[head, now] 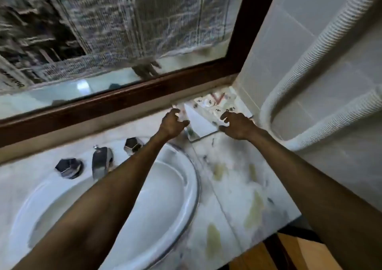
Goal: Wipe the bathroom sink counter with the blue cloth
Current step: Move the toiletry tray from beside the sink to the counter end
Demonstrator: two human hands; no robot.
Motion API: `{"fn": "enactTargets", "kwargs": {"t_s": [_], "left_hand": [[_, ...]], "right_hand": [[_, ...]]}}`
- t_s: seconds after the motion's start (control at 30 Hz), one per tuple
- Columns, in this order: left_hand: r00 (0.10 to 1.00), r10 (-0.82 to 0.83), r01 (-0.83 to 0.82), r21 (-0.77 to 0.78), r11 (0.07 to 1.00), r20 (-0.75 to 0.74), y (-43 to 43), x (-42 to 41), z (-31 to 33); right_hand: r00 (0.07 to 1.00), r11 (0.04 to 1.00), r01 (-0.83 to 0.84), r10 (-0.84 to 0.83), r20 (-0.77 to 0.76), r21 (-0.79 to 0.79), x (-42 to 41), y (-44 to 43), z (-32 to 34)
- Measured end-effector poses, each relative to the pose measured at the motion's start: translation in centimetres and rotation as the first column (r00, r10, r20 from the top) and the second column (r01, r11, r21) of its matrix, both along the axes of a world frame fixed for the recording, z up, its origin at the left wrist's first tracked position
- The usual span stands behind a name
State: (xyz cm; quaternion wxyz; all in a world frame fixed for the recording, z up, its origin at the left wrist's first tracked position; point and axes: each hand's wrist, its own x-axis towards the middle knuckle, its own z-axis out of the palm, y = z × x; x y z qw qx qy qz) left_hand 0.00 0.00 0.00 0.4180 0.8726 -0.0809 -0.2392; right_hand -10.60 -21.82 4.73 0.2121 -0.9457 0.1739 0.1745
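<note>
The marble counter (237, 176) carries yellowish stains and dark specks to the right of the sink. No blue cloth shows anywhere in view. Both my arms stretch toward the back right corner. There a white box-like object (203, 122) stands, with a patterned tray (215, 104) behind it. My left hand (173, 122) is at the box's left side and my right hand (235, 125) at its right side. Both have their fingers spread and curled. The picture is blurred, so I cannot tell whether the fingers touch the box.
A white oval sink (161, 187) fills the left, with a chrome faucet (101, 162) and two faceted handles (69, 167) (133, 144) behind it. A wood-framed mirror (124, 31) runs along the back. A white ribbed pipe (310, 62) loops on the tiled right wall.
</note>
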Motion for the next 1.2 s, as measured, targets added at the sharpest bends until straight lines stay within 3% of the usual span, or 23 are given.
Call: {"fn": "enactTargets", "kwargs": {"t_s": [0.13,0.27,0.57,0.9,1.2], "left_hand": [[0.982,0.155,-0.142,0.112,0.983,-0.108,-2.3,0.7,-2.7],[0.949,0.308,-0.303,0.082,0.95,-0.071,-4.4,1.2,-3.8],[0.933,0.359,-0.353,0.116,0.928,-0.03,-3.6,1.1,-3.7],[0.918,0.396,-0.394,0.105,0.913,0.007,-0.9,0.7,-2.9],[0.876,0.481,-0.481,-0.012,0.877,0.045,4.8,-3.4,1.3]], "right_hand": [[0.997,0.999,0.035,-0.036,-0.062,-0.01,0.1,-2.1,-2.5],[0.997,0.998,0.069,-0.069,-0.018,-0.014,1.7,-4.6,-3.9],[0.98,0.983,0.181,-0.181,0.085,0.003,6.1,-8.4,-5.6],[0.962,0.93,0.27,-0.269,-0.039,0.25,8.2,-8.7,-6.9],[0.969,0.869,0.092,-0.191,0.159,0.486,6.6,-4.8,-3.5]]}}
